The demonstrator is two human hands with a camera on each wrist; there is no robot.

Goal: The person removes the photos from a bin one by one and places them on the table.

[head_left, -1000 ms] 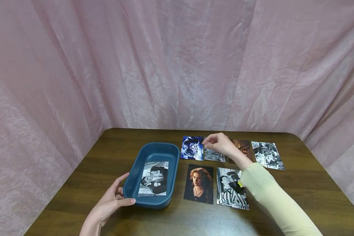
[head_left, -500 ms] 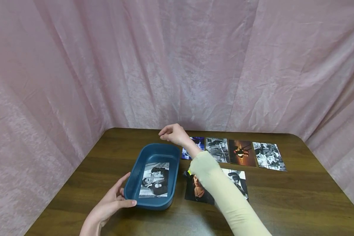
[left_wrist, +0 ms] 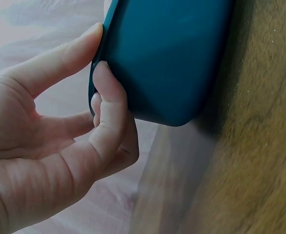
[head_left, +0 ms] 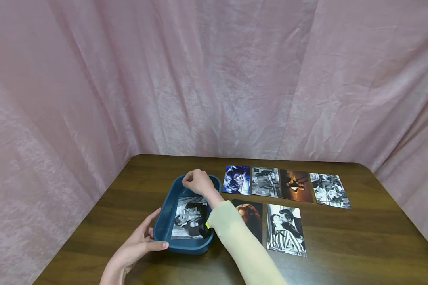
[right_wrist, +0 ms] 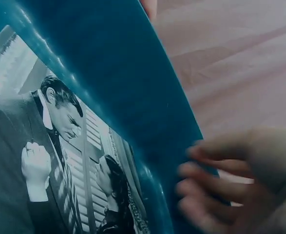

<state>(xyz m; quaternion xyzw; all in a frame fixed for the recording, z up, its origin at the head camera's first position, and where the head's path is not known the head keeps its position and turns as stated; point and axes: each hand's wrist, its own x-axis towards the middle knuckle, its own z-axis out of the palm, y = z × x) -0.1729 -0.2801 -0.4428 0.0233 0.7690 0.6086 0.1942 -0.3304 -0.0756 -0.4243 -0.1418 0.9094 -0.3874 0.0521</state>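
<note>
My left hand (head_left: 137, 243) pinches the near left rim of a blue plastic bin (head_left: 187, 249). In the left wrist view, the thumb and fingers of that hand (left_wrist: 91, 122) close on the edge of the bin (left_wrist: 167, 53). A black-and-white photo (head_left: 188, 219) of a couple lies inside on the bottom, partly covered by my right arm. Over the far part of the bin hovers my right hand (head_left: 199, 183), its fingers loosely bent. The right wrist view shows nothing between the fingers of this hand (right_wrist: 240, 185), beside the photo (right_wrist: 60, 161).
On the wooden table (head_left: 363, 237), right of the bin, a back row holds a blue photo (head_left: 237, 180), a grey photo (head_left: 266, 182), an orange-brown photo (head_left: 296, 186) and another grey photo (head_left: 330, 190). Nearer are a portrait photo (head_left: 251, 217) and a couple's photo (head_left: 286, 230). Pink curtain (head_left: 214, 79) hangs behind.
My right hand has swept left from above the back row of photos, past the bin's far edge, and come down over the bin. The left hand keeps its grip on the rim.
</note>
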